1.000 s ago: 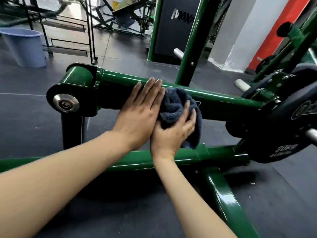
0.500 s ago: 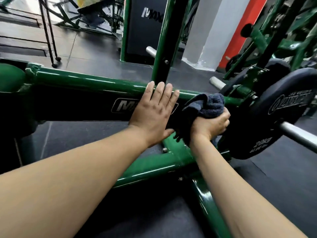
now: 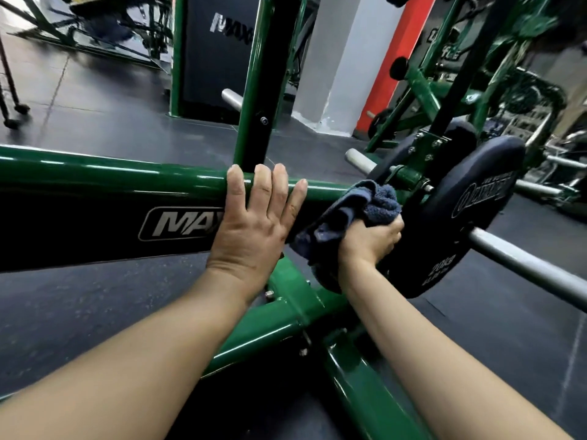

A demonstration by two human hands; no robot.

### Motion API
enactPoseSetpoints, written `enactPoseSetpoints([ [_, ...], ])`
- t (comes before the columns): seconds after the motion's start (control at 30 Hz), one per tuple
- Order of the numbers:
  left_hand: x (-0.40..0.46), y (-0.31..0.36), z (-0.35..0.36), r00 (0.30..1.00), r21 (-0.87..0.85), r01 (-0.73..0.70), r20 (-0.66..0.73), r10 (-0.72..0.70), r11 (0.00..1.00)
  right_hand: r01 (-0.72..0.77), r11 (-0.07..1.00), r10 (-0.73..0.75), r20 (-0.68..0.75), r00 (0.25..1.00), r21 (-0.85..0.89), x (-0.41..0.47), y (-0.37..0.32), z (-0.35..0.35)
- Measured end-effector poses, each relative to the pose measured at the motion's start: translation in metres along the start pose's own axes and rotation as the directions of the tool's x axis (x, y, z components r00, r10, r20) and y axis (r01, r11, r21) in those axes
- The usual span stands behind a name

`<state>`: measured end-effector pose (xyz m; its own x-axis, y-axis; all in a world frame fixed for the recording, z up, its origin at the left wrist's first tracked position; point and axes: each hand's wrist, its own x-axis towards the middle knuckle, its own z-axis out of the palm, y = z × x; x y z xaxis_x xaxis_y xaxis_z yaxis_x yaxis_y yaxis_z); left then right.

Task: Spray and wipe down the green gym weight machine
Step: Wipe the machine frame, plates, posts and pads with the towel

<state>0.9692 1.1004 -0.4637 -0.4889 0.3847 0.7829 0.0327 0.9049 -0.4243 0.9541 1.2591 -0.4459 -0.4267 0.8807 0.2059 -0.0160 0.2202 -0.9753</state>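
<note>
Left hand [image 3: 251, 230] lies flat on the green beam [image 3: 111, 176] – fingers straight over its top edge. Right hand [image 3: 370, 241] clamps the blue cloth [image 3: 352, 211] at the beam's right end, just beside the weight plate [image 3: 457, 217].

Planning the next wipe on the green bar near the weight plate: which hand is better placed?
Right hand: it grips the blue cloth beside the green bar and weight plate. The left hand only rests flat on the bar.

Bunched dark-blue cloth [image 3: 359, 211] against glossy green machine frame [image 3: 95, 176]
</note>
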Motion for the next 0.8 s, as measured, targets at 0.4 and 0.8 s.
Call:
enactPoseSetpoints([
  [0.4,0.002,0.007,0.002,0.997,-0.078,0.037,-0.057,-0.042,0.996,-0.001,0.987,0.016,0.088,0.996,-0.162,-0.014,-0.008,-0.001],
  [0.8,-0.001,0.009,0.003,0.998,-0.025,0.004,-0.062,-0.006,1.000,-0.087,0.963,0.091,0.003,0.996,-0.254,0.030,-0.032,-0.004],
])
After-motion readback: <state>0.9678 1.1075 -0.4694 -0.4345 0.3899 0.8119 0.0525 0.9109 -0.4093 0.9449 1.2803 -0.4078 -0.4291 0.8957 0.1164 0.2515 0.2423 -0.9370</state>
